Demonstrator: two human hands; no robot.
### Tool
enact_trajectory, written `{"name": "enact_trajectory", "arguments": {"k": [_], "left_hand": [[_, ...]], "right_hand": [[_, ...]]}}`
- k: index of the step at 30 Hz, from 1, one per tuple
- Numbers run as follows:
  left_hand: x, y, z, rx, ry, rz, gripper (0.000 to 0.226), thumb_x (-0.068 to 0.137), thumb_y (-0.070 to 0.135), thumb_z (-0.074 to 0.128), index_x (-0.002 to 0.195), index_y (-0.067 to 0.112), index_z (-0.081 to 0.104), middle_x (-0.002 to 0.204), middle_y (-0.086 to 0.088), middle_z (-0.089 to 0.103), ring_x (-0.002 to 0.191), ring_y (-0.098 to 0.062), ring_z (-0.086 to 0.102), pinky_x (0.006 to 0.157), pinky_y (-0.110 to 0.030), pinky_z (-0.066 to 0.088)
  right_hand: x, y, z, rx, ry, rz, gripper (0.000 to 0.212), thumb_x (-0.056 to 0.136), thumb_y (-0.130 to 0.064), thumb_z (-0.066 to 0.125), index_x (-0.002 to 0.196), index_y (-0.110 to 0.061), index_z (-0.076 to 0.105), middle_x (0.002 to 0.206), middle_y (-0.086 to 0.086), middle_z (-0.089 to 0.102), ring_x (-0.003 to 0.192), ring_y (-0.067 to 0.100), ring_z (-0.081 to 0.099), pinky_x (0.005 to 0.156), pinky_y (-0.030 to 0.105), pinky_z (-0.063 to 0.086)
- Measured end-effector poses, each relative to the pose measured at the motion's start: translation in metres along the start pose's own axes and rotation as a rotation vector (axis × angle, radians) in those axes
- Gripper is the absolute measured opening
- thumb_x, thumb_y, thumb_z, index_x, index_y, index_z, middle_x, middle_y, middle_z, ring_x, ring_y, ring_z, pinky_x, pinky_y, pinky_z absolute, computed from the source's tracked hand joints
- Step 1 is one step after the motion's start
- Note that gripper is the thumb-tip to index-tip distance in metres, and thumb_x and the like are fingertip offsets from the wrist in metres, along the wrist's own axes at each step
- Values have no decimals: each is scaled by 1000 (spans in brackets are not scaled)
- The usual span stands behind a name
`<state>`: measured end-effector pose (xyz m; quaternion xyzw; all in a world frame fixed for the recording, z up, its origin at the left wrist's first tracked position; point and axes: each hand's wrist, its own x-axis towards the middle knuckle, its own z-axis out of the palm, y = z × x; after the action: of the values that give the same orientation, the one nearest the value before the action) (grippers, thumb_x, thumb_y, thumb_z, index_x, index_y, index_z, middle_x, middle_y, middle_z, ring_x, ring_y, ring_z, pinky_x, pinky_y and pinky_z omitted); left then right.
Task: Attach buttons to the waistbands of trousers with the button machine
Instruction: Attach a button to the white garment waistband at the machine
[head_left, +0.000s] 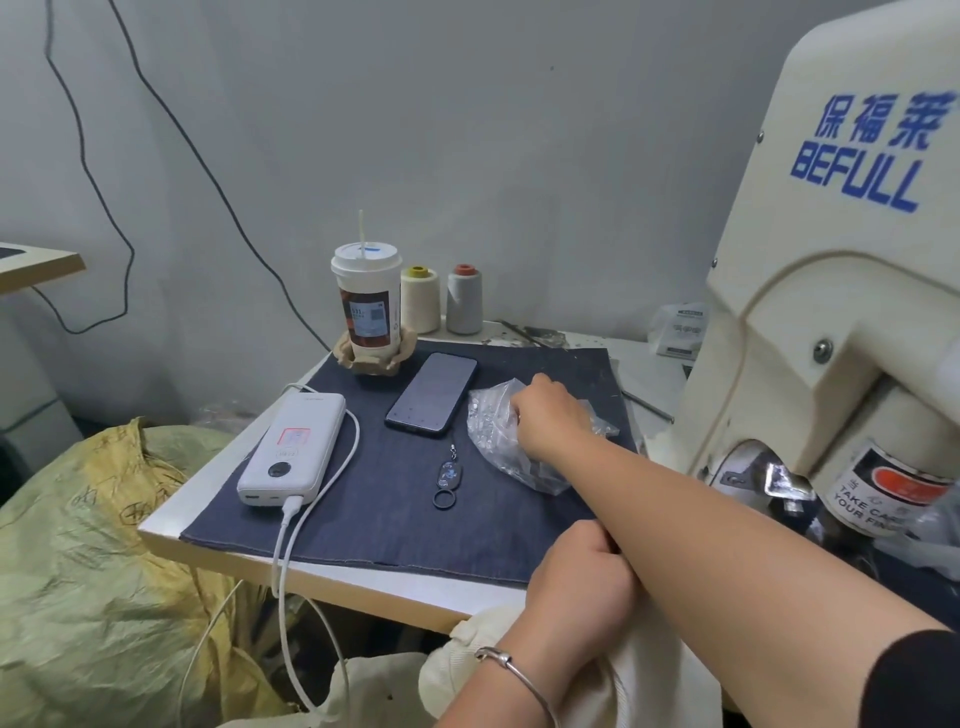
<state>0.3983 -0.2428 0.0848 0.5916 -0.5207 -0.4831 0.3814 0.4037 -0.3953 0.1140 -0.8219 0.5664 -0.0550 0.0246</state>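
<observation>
A clear plastic bag (491, 431) of small buttons lies on the dark denim mat (363, 499) on the side table. My right hand (550, 421) reaches across into the bag's mouth, its fingers hidden inside the plastic. My left hand (576, 587), a silver bangle on the wrist, is closed on cream trouser fabric (467, 654) at the table's near edge, partly hidden under my right forearm. The cream button machine (831, 291) stands at the right, its metal clamp (774, 483) low beside my forearm.
On the mat lie a black phone (431, 392), a white power bank (293, 452) with cable, and a key fob (448, 478). A drink cup (366, 306) and two thread cones (441, 299) stand behind. Yellow-green sacks (93, 545) fill the floor at left.
</observation>
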Motion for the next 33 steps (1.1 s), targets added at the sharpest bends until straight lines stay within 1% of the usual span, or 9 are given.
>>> {"name": "enact_trajectory", "arguments": {"k": [5,12,15,21,25,27,29,31,33], "left_hand": [[0,0,0,-5,4,-1,24,59,30,47,70,16,63,79,-3,66,75,-22,50,88,-48,52],[0,-1,0,23,31,-2,25,59,32,48,71,16,62,80,-6,71,75,-22,53,85,-46,53],[0,-1,0,35,26,6,30,58,33,47,75,13,64,86,-10,72,77,-23,55,86,-47,53],[-1,2,-1,36,-13,30,31,62,33,50,78,11,64,76,-3,66,74,-19,48,89,-49,52],[-7,7,-2,-2,-34,56,26,63,34,53,79,27,72,88,4,75,84,-14,62,93,-43,51],[-8,9,-2,-23,-34,59,29,60,33,54,79,24,73,87,4,76,84,-12,62,93,-41,51],[-9,11,-2,-51,-13,83,35,61,26,54,83,7,72,81,0,69,80,-12,54,82,-37,49],[-13,16,-3,-73,25,81,39,62,21,54,86,-7,67,78,-2,60,76,-12,46,69,-29,39],[-17,20,-3,-24,54,84,24,66,19,57,78,1,66,74,0,60,71,-9,44,60,-21,35]], "right_hand": [[-1,0,0,9,41,-27,27,84,2,55,104,-14,65,116,6,48,104,26,48,71,32,39],[-1,1,4,-15,67,-26,31,85,0,58,115,-7,61,121,7,46,108,26,48,71,32,39],[-2,2,4,-15,91,-44,25,85,-1,58,109,-8,62,119,6,44,106,25,45,70,32,39],[-7,7,-2,109,96,-27,23,87,-6,53,110,-9,55,118,5,43,100,25,49,68,34,34],[-24,12,-13,279,156,8,17,90,-14,53,107,-9,54,118,2,44,98,24,48,69,33,35],[-40,14,-20,356,188,5,19,91,-17,51,109,-10,54,120,0,45,99,22,47,69,33,37],[-64,16,-28,389,242,-40,21,91,-20,52,110,-10,55,122,-1,45,101,19,46,71,32,40],[-94,20,-38,374,326,-122,16,91,-22,55,102,-11,60,123,-2,44,104,17,44,75,33,45],[-126,25,-48,367,402,-207,10,90,-21,59,91,-12,64,124,-1,44,109,16,42,78,35,47]]}}
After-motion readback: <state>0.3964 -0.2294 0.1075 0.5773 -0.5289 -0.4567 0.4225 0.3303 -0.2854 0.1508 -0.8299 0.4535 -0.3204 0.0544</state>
